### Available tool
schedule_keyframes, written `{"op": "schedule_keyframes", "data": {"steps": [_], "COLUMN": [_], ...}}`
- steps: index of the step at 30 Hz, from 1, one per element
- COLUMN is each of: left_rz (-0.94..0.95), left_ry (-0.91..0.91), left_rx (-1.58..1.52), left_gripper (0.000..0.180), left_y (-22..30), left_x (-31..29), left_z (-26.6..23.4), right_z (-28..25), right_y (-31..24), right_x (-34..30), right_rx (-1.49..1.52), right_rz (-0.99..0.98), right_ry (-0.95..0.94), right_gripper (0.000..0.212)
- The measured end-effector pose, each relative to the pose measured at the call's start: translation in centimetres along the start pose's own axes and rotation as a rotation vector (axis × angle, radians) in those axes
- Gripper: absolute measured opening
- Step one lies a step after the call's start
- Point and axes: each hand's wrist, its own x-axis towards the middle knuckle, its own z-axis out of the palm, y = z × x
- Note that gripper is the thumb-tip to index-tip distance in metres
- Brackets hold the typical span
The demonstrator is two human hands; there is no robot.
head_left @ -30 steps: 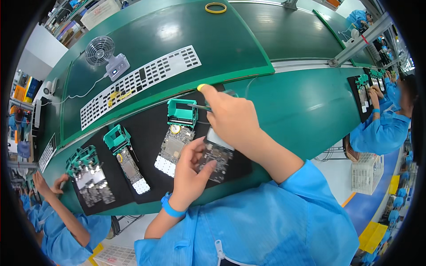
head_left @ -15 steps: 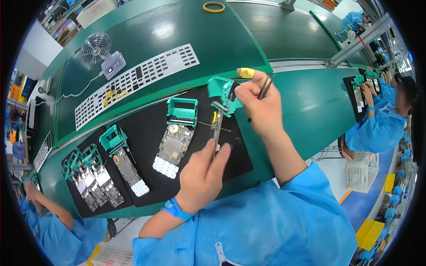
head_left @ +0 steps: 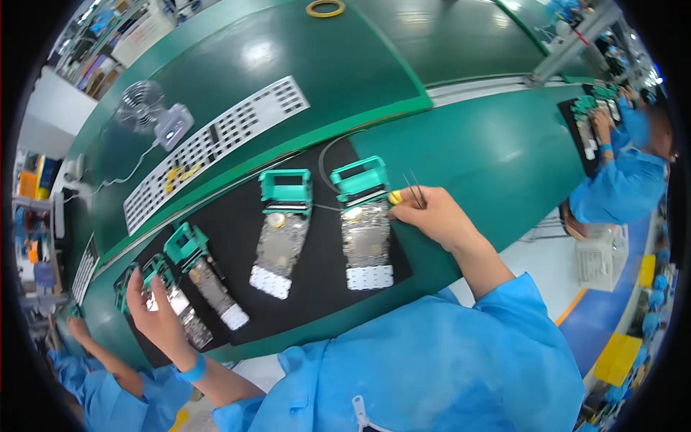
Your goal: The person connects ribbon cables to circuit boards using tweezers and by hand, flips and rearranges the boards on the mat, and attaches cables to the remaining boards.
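My right hand (head_left: 439, 217), a yellow finger cot on one fingertip, grips a pair of thin tweezers (head_left: 416, 191) that point up and away. Its fingertips are at the right edge of a circuit board (head_left: 366, 241) with a green plastic holder (head_left: 360, 178) at its far end and a white strip at its near end. This board lies flat on the black mat (head_left: 324, 295). To its left is a similar board (head_left: 281, 245). My left hand (head_left: 160, 320) is raised over the boards at the left, fingers apart and empty. It partly hides the board (head_left: 188, 317) beneath it.
Another board (head_left: 212, 291) with a green holder lies slantwise on the mat. Beyond the mat are a long white perforated plate (head_left: 216, 151), a small fan (head_left: 144, 104) and a yellow tape ring (head_left: 325, 9). Co-workers sit at left and right; a white crate (head_left: 597, 263) stands at right.
The board with the green holder, held up in both hands before, now lies on the mat. My left hand has moved left to the other boards; my right hand has come down beside the laid board.
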Motion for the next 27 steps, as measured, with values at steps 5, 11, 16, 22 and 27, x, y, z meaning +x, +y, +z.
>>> {"op": "schedule_keyframes", "data": {"steps": [5,11,16,22,27], "left_rz": [-0.226,-0.394,-0.366,-0.193,-0.078], "left_ry": [0.212,0.005,0.035,-0.046,-0.052], "left_rx": [0.657,0.191,-0.028,0.073,0.051], "left_gripper": [0.065,0.063,0.054,0.048,0.043], "left_y": [-16.7,-27.3,-27.8,-21.8,-17.4], "left_x": [2.6,2.8,0.3,0.7,1.3], "left_z": [-5.8,-6.2,-5.4,-3.0,-4.1], "right_z": [-0.3,-1.2,-6.7,-27.2,-16.8], "right_y": [-1.3,-0.6,2.7,10.5,0.5], "right_x": [-0.2,0.2,1.3,-3.0,-6.2], "right_rx": [-0.037,-0.087,-0.367,-0.470,-1.339], "right_rz": [0.059,-0.023,-0.234,-0.153,-0.132], "right_ry": [0.041,0.115,0.415,0.941,1.353], "right_gripper": [0.029,0.019,0.027,0.037,0.044]}}
